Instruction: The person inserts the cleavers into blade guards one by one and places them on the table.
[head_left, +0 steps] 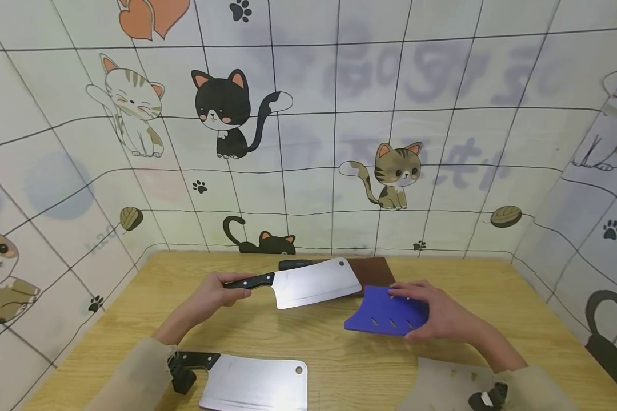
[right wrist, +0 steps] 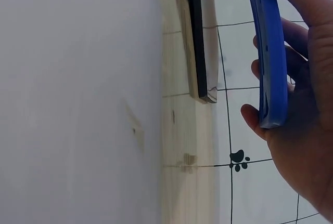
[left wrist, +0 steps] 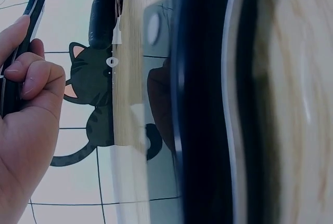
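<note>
My left hand (head_left: 218, 295) grips the black handle of a cleaver (head_left: 313, 282) and holds it above the table. Its broad steel blade points right, with a round hole near the far corner. In the left wrist view the fingers curl round the cleaver handle (left wrist: 28, 34). My right hand (head_left: 439, 314) holds a flat blue slotted piece (head_left: 385, 313), with thumb and fingers at opposite edges. That blue piece (right wrist: 273, 57) shows edge-on in the right wrist view. The blade tip is close to the blue piece's upper left corner.
A second cleaver (head_left: 254, 381) lies at the front left, below the left forearm. A pale slotted piece (head_left: 442, 388) is at the front right. Behind the raised blade lie a brown flat piece (head_left: 372, 268) and a black handle (head_left: 294, 264). Cat-patterned sheeting (head_left: 308, 194) borders the wooden table (head_left: 298, 337).
</note>
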